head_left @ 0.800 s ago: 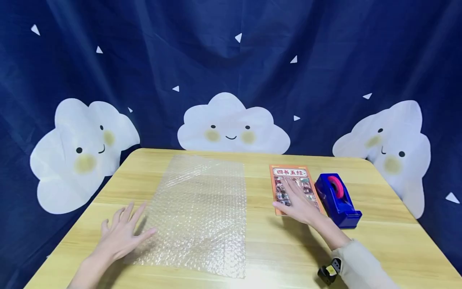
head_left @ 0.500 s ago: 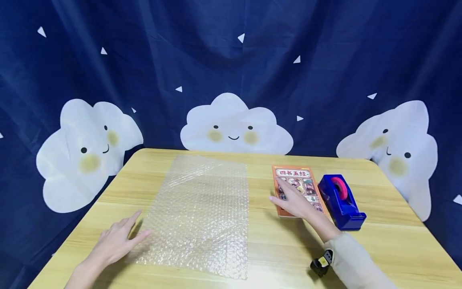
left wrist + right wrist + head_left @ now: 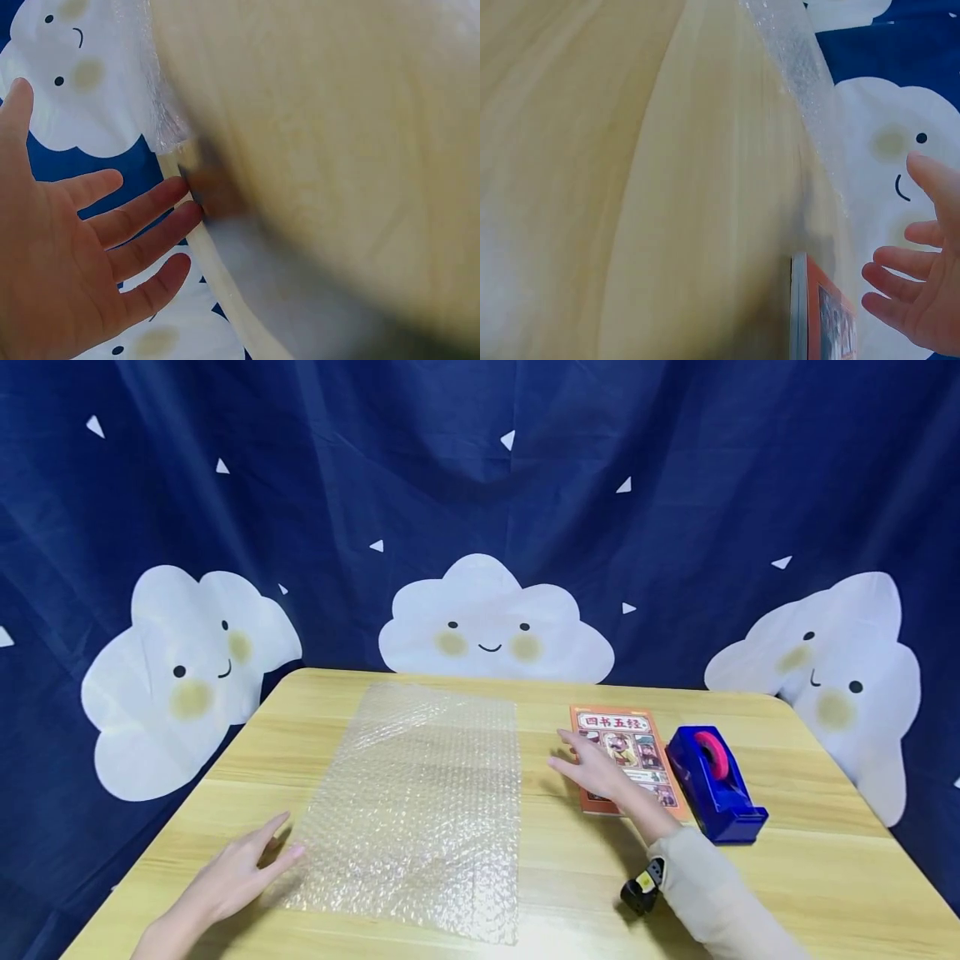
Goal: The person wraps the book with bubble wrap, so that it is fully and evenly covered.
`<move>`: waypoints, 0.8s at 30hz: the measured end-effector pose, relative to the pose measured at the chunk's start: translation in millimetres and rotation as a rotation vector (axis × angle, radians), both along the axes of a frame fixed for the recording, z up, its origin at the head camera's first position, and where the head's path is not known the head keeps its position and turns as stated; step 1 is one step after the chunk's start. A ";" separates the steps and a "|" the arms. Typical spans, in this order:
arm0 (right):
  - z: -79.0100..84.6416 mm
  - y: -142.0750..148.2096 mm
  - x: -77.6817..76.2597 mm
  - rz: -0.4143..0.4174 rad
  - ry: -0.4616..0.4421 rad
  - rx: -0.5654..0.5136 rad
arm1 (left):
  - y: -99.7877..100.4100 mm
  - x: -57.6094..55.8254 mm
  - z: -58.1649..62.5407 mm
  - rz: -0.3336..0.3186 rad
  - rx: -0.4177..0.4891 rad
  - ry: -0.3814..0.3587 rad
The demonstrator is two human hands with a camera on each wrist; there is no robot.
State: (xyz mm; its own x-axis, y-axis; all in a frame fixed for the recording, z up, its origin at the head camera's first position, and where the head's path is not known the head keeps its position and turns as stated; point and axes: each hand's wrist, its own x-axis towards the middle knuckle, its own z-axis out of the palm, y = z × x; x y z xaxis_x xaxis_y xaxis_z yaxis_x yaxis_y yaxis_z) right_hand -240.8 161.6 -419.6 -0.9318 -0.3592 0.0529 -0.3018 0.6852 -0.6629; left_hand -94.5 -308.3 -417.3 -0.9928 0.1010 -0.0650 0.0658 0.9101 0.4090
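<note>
Flanking bubble wrap (image 3: 420, 810), left hand (image 3: 231, 875) and right hand (image 3: 594, 770) hold nothing; only head view shows the tape dispenser (image 3: 716, 797).

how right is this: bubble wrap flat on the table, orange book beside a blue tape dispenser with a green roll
Only the colour of the roll is wrong: the head view shows it pinkish red, not green. The bubble wrap does lie flat on the table, and the orange book is beside the blue tape dispenser.

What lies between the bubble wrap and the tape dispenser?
In the head view: a strip of table, then the book, with the right hand over its left edge.
</note>
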 end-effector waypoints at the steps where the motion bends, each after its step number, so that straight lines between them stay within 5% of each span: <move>1: -1.4 -1.6 -2.0 0.000 -0.001 -0.005 | 0.4 0.4 0.0 -0.005 0.009 0.010; 12: -12.6 -23.5 -20.7 -0.014 -0.070 -0.036 | 3.3 2.0 -3.5 -0.118 0.108 0.057; 17: -17.5 -34.8 -27.9 -0.039 -0.105 -0.091 | 2.0 2.1 -5.2 -0.121 0.122 0.063; 24: -22.4 -51.3 -36.9 -0.079 -0.188 -0.233 | 3.4 -0.7 -4.0 -0.153 0.206 -0.038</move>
State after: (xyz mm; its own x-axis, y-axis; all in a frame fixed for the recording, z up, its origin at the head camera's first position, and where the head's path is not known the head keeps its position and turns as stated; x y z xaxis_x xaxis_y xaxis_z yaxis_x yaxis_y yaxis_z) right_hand -277.8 110.3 -442.0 -0.9576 -0.2836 -0.0506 -0.1108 0.5248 -0.8440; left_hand -95.2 -304.9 -421.4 -0.9622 0.2647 -0.0646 0.1772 0.7880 0.5896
